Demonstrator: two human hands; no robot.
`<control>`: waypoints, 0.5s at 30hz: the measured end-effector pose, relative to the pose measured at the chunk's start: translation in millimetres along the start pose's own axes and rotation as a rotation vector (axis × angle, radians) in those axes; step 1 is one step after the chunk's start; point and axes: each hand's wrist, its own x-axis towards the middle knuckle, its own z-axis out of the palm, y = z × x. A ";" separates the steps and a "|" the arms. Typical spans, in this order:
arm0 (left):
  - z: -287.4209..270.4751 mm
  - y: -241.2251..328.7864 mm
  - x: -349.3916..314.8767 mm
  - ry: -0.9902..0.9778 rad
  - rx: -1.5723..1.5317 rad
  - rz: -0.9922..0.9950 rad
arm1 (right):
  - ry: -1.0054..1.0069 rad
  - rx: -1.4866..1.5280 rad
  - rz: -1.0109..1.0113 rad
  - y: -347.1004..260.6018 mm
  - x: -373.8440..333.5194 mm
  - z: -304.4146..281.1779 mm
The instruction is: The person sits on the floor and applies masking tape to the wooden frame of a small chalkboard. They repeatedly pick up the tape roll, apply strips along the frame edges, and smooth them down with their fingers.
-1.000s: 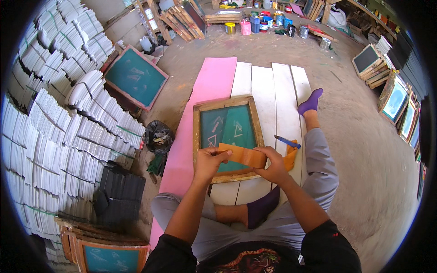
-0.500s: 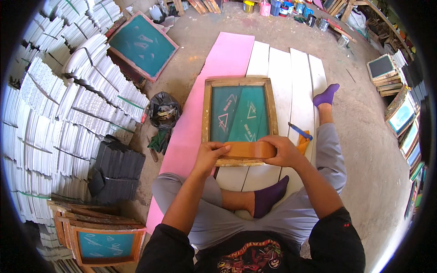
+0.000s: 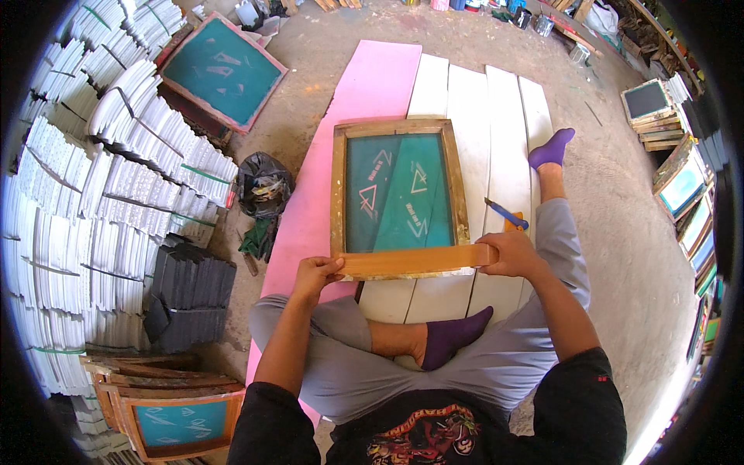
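A strip of brown packing tape (image 3: 411, 261) is stretched taut across the near side of a wooden screen-printing frame (image 3: 457, 182). My left hand (image 3: 314, 277) pinches the strip's left end, just past the frame's near left corner. At the other end, my right hand (image 3: 508, 255) is closed around the tape, beyond the right edge; its fingers mostly hide the roll. The frame's green mesh (image 3: 399, 194) carries pale triangle designs. Whether the tape touches the wood along its length, I cannot tell. A blue utility knife (image 3: 508, 215) lies right of the frame, partly over an orange piece (image 3: 514, 225).
The frame lies on white boards (image 3: 508, 116) beside a pink board (image 3: 380, 77). Left are stacked white sheets (image 3: 116, 225), a dark stack (image 3: 191, 287), and a black bag (image 3: 265, 184). More screens lean at lower left (image 3: 174, 422) and far right (image 3: 682, 178).
My hands have moved apart, drawing a short piece of tape into a long strip spanning the frame's near side. The whole view has shifted slightly.
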 end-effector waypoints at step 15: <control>-2.8 -45.0 -0.8 0.031 0.141 -0.094 | 0.206 -0.019 -0.032 33.5 -35.8 72.0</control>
